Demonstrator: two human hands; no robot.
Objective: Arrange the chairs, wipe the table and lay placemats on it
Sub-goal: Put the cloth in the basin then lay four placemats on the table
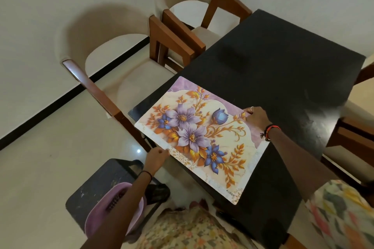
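A floral placemat (pixel 200 135) with purple and blue flowers lies on the near left corner of the black table (pixel 273 70), its left edge overhanging the table side. My left hand (pixel 155 158) pinches the mat's near left edge. My right hand (pixel 256 116) grips its far right edge. Two cream chairs with brown wooden arms stand along the table's left side, the near chair (pixel 113 70) and the far chair (pixel 194 6), both tucked close.
A black stool (pixel 101 188) stands by my left arm with a pink cloth (pixel 119 206) lying on it. Another chair (pixel 356 127) shows at the table's right side. The floor is pale glossy tile with a black skirting line.
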